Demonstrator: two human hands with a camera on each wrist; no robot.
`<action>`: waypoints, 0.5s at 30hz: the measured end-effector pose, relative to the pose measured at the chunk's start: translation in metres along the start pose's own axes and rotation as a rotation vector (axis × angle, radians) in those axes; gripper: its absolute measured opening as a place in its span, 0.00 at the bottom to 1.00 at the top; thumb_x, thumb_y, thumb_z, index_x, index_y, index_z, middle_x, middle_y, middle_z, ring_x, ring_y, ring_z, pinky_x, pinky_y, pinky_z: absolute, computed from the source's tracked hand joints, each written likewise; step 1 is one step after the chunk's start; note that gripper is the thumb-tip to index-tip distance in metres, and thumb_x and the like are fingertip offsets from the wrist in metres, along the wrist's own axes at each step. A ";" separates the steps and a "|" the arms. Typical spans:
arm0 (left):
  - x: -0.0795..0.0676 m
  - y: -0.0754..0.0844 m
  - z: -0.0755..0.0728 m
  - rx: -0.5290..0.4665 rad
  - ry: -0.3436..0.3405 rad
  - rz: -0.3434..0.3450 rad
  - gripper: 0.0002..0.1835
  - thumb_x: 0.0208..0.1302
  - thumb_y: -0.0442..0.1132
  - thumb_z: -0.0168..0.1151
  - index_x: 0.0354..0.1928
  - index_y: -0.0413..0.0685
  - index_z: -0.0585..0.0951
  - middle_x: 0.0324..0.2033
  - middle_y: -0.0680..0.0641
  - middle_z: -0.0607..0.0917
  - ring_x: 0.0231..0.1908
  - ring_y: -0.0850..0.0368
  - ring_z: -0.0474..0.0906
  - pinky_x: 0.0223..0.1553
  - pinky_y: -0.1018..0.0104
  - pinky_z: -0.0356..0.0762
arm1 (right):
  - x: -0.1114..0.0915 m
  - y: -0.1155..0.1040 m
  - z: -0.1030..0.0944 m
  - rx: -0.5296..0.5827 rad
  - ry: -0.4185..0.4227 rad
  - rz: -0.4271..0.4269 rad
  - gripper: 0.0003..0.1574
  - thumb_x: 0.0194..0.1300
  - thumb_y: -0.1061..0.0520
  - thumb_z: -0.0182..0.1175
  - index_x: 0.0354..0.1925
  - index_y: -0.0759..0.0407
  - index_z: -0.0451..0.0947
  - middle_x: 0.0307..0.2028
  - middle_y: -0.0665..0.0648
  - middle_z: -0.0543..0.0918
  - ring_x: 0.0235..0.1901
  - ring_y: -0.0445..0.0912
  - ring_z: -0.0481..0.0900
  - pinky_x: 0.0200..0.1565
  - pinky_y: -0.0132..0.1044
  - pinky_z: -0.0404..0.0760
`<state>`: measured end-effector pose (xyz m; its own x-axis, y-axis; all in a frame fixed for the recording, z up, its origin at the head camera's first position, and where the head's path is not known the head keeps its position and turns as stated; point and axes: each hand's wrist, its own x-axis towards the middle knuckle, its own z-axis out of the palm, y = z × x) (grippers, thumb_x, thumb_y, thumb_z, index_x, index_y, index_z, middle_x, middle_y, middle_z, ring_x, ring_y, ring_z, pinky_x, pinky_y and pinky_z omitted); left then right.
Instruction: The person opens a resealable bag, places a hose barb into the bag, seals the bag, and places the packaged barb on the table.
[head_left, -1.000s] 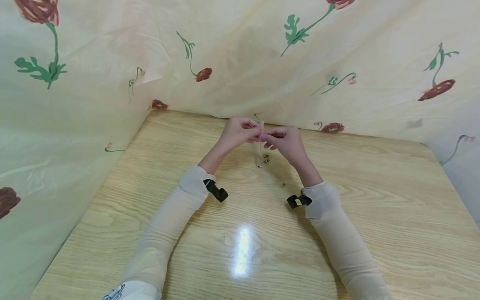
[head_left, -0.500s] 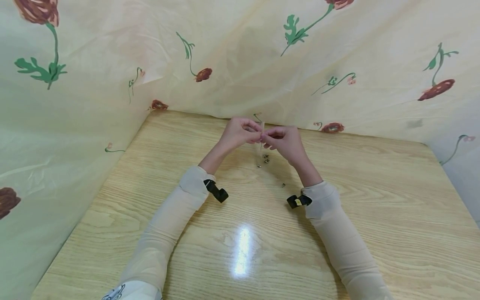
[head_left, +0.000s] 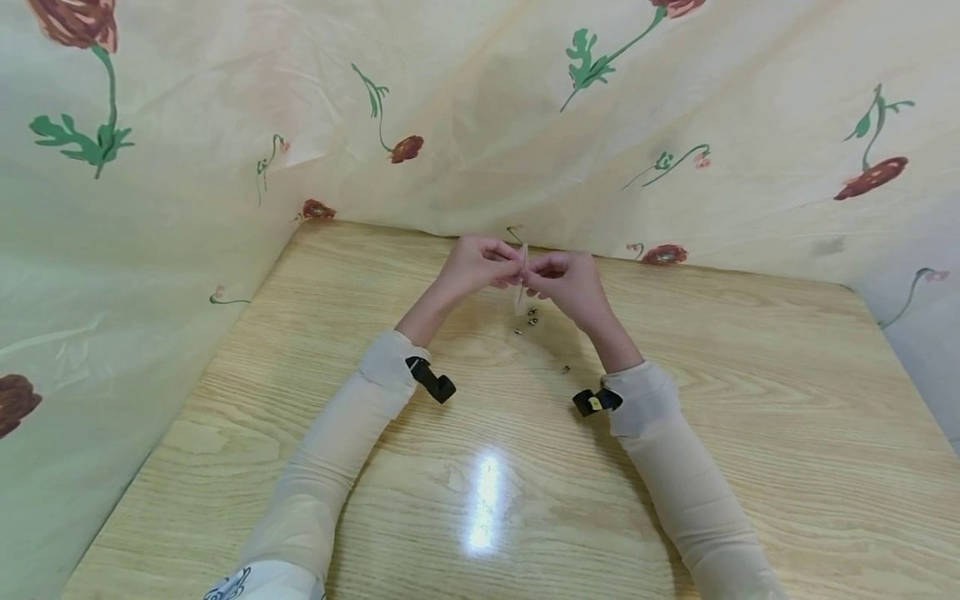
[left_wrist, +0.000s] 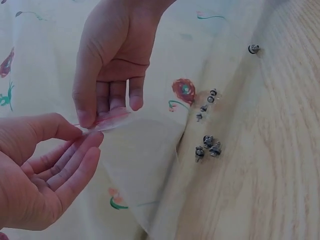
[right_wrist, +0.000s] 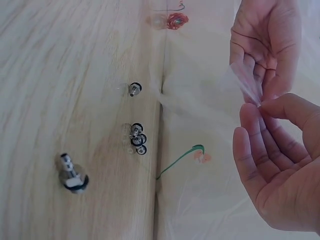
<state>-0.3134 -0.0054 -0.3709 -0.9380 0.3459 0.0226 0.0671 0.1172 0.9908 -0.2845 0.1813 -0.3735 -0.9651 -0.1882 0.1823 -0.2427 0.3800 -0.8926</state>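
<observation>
A small clear plastic bag (right_wrist: 244, 82) with a reddish edge line stands between both hands above the far part of the table. My left hand (head_left: 474, 265) pinches its edge between thumb and fingers. From the other side, my right hand (head_left: 572, 285) pinches the same edge, the fingertips of both hands nearly meeting. In the left wrist view the bag (left_wrist: 112, 120) looks flat and thin, partly covered by fingers. Below the hands, several small metal fittings (head_left: 532, 321) with black rings lie on the wood. One fitting (right_wrist: 73, 175) lies apart, nearer the right wrist.
The wood-grain table (head_left: 420, 467) carries a bright light reflection near its front. A flower-patterned cloth (head_left: 480, 117) hangs along the back and left edges, close behind the hands. Black wrist straps (head_left: 432, 381) sit at both sleeve cuffs.
The hands stay almost in place, with slight finger shifts at the bag's edge. The bag turns a little, its lower part showing more broadly now. The fittings have not moved.
</observation>
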 end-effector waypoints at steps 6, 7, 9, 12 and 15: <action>-0.001 0.003 -0.003 -0.057 0.000 0.006 0.08 0.64 0.31 0.69 0.42 0.34 0.87 0.33 0.42 0.90 0.31 0.58 0.87 0.49 0.46 0.85 | 0.000 0.000 0.002 0.059 0.020 0.003 0.13 0.68 0.60 0.66 0.42 0.73 0.84 0.35 0.64 0.89 0.28 0.38 0.86 0.33 0.34 0.86; -0.001 0.004 -0.003 -0.061 -0.002 0.008 0.08 0.64 0.30 0.69 0.43 0.33 0.87 0.33 0.43 0.90 0.31 0.58 0.87 0.50 0.45 0.84 | 0.000 0.000 0.002 0.071 0.024 0.004 0.14 0.68 0.60 0.66 0.43 0.73 0.84 0.36 0.64 0.89 0.29 0.38 0.86 0.32 0.34 0.85; -0.001 0.004 -0.003 -0.070 -0.008 0.011 0.08 0.63 0.29 0.69 0.43 0.33 0.86 0.33 0.43 0.89 0.32 0.59 0.87 0.52 0.42 0.82 | 0.000 0.000 0.002 0.091 0.032 0.003 0.14 0.67 0.60 0.66 0.43 0.73 0.84 0.37 0.65 0.89 0.29 0.38 0.86 0.33 0.33 0.86; 0.000 0.004 -0.003 -0.081 -0.010 0.014 0.08 0.62 0.27 0.68 0.42 0.32 0.86 0.33 0.42 0.90 0.32 0.59 0.87 0.52 0.41 0.82 | -0.001 0.000 0.002 0.110 0.041 -0.002 0.15 0.67 0.60 0.67 0.45 0.72 0.84 0.39 0.68 0.88 0.30 0.38 0.86 0.34 0.33 0.86; 0.000 0.003 -0.003 -0.090 -0.010 0.015 0.07 0.61 0.26 0.68 0.42 0.32 0.86 0.33 0.41 0.90 0.31 0.59 0.87 0.52 0.41 0.82 | -0.001 0.000 0.003 0.119 0.051 -0.003 0.15 0.67 0.60 0.67 0.46 0.73 0.84 0.40 0.70 0.88 0.30 0.38 0.87 0.34 0.34 0.86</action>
<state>-0.3138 -0.0074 -0.3671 -0.9337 0.3562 0.0368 0.0500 0.0279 0.9984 -0.2832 0.1787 -0.3746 -0.9689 -0.1412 0.2030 -0.2349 0.2691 -0.9340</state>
